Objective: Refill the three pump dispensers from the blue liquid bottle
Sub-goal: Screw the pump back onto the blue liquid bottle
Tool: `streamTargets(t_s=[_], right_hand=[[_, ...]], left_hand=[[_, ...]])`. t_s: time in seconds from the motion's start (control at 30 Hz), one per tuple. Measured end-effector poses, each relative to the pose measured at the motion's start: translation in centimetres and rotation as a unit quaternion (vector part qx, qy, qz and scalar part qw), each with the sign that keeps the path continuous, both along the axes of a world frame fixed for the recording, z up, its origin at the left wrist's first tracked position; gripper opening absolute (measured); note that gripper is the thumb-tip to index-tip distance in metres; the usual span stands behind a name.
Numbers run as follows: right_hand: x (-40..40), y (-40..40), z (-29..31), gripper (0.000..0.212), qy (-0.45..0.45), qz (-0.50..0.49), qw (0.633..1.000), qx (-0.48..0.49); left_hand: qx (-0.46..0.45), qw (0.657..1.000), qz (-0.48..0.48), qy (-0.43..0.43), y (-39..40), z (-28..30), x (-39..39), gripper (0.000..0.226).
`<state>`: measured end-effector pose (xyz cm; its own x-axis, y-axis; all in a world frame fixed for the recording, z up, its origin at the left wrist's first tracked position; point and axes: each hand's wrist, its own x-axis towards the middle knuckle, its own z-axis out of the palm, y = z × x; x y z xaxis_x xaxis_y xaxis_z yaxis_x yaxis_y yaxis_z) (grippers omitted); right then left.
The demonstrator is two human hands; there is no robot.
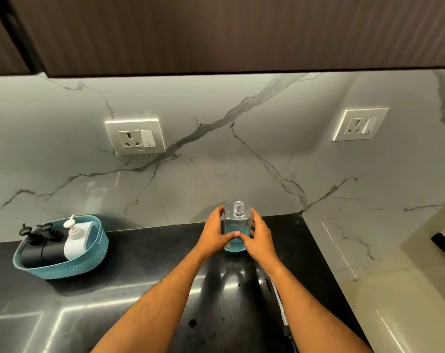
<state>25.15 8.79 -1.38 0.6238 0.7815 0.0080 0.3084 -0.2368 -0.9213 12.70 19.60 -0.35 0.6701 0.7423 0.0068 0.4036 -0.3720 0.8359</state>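
Note:
A clear square bottle [238, 220] with blue liquid in its lower part stands upright and uncapped on the black counter, near the marble back wall. My left hand [216, 231] holds its left side, thumb across the front. My right hand [258, 234] wraps its right side. At the far left, a teal basket [71, 268] holds two black pump dispensers [41, 248] and one white pump dispenser [76, 238], all with their pump heads on.
The black counter [145, 271] runs from the basket to the right, ending at a marble side wall [343, 240]. Two wall sockets [135, 137] [360, 124] sit on the backsplash under a dark overhead cabinet [216, 34].

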Motion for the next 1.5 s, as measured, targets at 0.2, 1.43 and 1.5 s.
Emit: streamTargets(t_s=[0.2,1.43,1.5], right_hand=[[0.3,0.2,0.1,0.075,0.008,-0.002,1.0,0.016],[-14.3,-11.7,2.1,0.074,-0.011,0.086,0.995,0.049],[-13.6,-12.8,1.3,0.07,-0.051,0.045,0.998,0.011]], left_hand=[[-0.022,0.999,-0.022,-0.018,0.5,-0.7,1.0,0.077],[-0.015,0.987,-0.005,-0.157,-10.4,1.4,-16.5,0.071],[-0.026,0.988,0.0,-0.155,-11.1,1.3,-16.6,0.069]])
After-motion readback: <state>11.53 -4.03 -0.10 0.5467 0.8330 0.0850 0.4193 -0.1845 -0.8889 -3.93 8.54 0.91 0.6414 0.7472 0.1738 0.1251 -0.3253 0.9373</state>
